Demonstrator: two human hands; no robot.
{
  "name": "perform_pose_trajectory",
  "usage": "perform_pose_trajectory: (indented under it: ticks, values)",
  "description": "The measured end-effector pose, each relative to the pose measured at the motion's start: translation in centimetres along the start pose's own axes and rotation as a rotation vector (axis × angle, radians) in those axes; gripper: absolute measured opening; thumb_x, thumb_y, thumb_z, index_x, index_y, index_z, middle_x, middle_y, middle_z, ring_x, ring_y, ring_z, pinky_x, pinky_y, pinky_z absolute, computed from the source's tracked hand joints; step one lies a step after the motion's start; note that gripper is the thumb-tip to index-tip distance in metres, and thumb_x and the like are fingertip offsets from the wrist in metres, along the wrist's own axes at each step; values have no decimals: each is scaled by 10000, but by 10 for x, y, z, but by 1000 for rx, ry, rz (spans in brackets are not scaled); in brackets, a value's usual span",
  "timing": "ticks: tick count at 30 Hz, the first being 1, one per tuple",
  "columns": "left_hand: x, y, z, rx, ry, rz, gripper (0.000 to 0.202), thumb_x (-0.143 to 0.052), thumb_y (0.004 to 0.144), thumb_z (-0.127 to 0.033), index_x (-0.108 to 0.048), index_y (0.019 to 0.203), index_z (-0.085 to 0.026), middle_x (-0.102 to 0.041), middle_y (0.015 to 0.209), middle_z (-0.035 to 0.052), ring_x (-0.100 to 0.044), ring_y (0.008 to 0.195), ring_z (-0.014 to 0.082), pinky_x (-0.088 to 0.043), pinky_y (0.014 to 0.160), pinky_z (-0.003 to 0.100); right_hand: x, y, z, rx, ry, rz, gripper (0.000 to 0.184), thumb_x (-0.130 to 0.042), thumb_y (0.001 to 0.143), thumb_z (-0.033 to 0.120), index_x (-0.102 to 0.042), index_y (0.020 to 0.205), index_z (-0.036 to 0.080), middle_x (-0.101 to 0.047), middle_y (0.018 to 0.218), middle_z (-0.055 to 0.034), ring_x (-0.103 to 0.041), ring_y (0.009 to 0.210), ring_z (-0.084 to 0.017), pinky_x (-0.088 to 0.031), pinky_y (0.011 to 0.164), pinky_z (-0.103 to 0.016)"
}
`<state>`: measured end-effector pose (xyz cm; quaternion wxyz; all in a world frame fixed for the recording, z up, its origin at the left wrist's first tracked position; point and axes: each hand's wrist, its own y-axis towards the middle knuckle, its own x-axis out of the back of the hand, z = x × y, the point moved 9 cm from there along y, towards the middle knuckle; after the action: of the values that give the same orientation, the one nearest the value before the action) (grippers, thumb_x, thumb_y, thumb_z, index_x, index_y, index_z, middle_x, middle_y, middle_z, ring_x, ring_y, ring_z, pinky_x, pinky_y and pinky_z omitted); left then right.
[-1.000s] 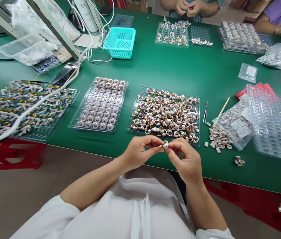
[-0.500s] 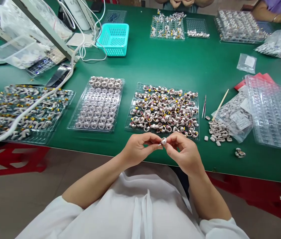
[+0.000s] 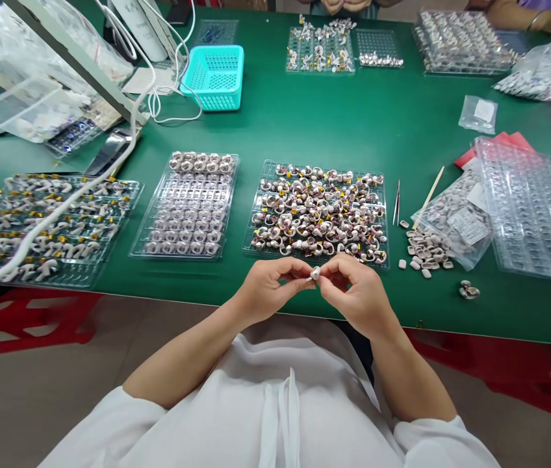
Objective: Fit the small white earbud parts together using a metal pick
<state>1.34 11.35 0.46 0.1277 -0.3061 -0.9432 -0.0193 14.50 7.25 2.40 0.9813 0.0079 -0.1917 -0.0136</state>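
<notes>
Just in front of the table's near edge, my left hand (image 3: 268, 290) and my right hand (image 3: 359, 296) meet fingertip to fingertip. Between them they pinch a small, shiny, rounded beige piece (image 3: 315, 273) that looks like an earbud part; the fingertips hide some of it. Right behind my hands lies a clear tray (image 3: 251, 244) heaped with similar curved beige parts (image 3: 319, 208) bearing yellow tabs. To the right are tweezers (image 3: 396, 203), a thin wooden stick (image 3: 429, 195) and a pile of small beige caps (image 3: 426, 250). One loose curved part (image 3: 469, 290) sits near the front edge.
Left of centre stands a clear tray of round pieces (image 3: 185, 205), with another parts tray (image 3: 61, 221) beyond a white cable (image 3: 56, 214). A turquoise basket (image 3: 214, 78) is farther back. At right lie a bag of caps (image 3: 461, 214) and clear stacked trays (image 3: 533, 208). Other people's hands show opposite.
The view has shifted slightly, so the table's things appear a little farther left. Both hands keep their pinch on the small piece, which seems slightly turned.
</notes>
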Motion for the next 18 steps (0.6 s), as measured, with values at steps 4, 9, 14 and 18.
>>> perform_pose_trajectory:
  ticks: [4, 9, 14, 18]
  values:
    - [-1, -1, 8, 45, -71, 6, 139, -710, 806, -254, -730, 891, -145, -775, 822, 42, -730, 744, 168, -581, 704, 225, -3, -1, -1, -1, 19, 76, 94, -607, 859, 173, -689, 817, 192, -608, 764, -5, -529, 649, -110, -401, 556, -225]
    - [-5, -4, 18, 153, -232, -1, 182, -713, 795, -283, -708, 896, -131, -768, 799, 52, -744, 742, 188, -609, 722, 267, -2, -4, -5, -33, 99, 35, 83, -625, 863, 211, -702, 839, 194, -613, 791, -7, -528, 649, -108, -389, 538, -222]
    - [-1, -4, 7, 64, -54, -11, 137, -715, 797, -259, -727, 870, -143, -771, 823, 43, -730, 749, 171, -584, 710, 235, -7, -6, -16, -137, 154, 24, 75, -624, 835, 191, -640, 763, 181, -580, 732, 13, -499, 594, -93, -381, 517, -210]
    - [-2, -4, 7, 57, -52, 18, 126, -698, 813, -248, -728, 882, -147, -775, 825, 37, -728, 744, 166, -577, 707, 230, -8, -4, -12, -115, 111, 51, 65, -615, 831, 182, -634, 769, 181, -578, 734, 16, -502, 605, -91, -384, 527, -205]
